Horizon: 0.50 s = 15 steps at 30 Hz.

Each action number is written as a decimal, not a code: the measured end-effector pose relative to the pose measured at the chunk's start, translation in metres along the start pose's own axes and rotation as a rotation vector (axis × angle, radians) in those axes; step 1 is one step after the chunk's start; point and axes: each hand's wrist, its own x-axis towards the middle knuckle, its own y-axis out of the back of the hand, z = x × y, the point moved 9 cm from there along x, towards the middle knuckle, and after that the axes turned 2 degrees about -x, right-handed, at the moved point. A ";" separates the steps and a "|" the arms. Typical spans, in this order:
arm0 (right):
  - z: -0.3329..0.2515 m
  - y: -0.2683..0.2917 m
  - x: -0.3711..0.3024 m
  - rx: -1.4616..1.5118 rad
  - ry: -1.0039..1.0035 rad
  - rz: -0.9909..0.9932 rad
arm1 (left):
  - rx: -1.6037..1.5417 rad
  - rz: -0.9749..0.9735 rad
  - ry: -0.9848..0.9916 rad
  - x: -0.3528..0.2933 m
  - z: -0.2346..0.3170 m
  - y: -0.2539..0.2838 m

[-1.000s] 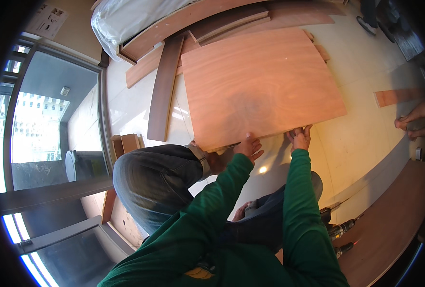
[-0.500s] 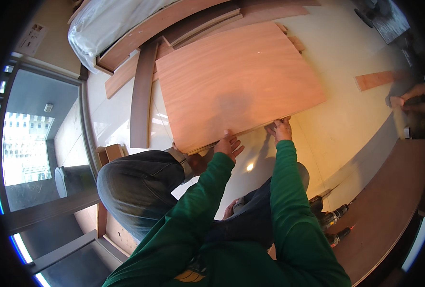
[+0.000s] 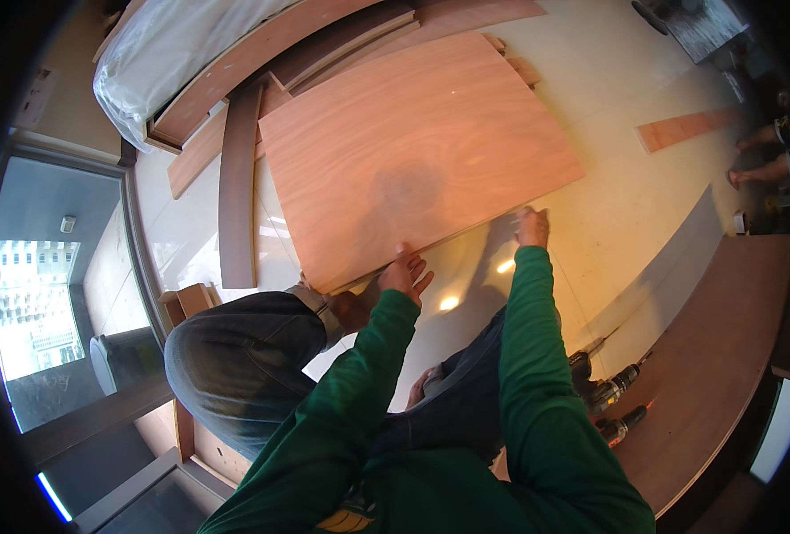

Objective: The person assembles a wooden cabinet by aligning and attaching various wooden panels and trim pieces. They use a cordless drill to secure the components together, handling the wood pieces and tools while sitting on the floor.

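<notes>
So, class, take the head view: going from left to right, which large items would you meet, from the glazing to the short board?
Glazed panel → long dark board → large reddish wood sheet → short reddish board.

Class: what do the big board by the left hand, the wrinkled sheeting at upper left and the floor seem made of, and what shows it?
Big board: probably plywood or veneer, smooth and semi-matt, with wavy grain.
Wrinkled sheeting: likely thin plastic film, pale, with a sheen along its creases.
Floor: glossy, perhaps polished tile; it reflects light and shows thin joint lines.
</notes>
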 end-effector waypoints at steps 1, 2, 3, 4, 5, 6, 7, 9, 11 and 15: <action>-0.018 0.024 0.008 -0.131 0.100 0.206 | 0.003 -0.005 -0.006 -0.002 0.002 -0.004; -0.059 0.032 -0.018 -0.241 0.197 0.394 | -0.001 0.021 -0.016 -0.001 0.007 0.012; -0.090 0.039 -0.020 -0.375 0.304 0.488 | -0.003 0.023 -0.013 -0.001 0.006 0.018; -0.119 0.047 -0.009 -0.504 0.419 0.585 | -0.008 0.018 -0.013 0.001 0.006 0.019; -0.137 0.050 0.010 -0.599 0.485 0.606 | -0.007 0.013 -0.009 0.000 0.005 0.017; -0.149 0.054 0.034 -0.691 0.554 0.618 | -0.010 0.014 -0.012 -0.004 0.002 0.011; -0.146 0.055 0.071 -0.633 0.519 0.459 | -0.015 0.023 -0.024 -0.004 0.003 0.007; -0.141 0.035 0.112 -0.690 0.447 0.153 | -0.023 0.055 -0.003 0.001 0.001 0.009; -0.134 0.023 0.114 -0.785 0.417 0.052 | -0.037 0.084 0.017 0.005 0.003 0.015; -0.116 0.032 0.129 -0.714 0.509 0.173 | -0.050 0.110 0.053 0.001 0.002 0.012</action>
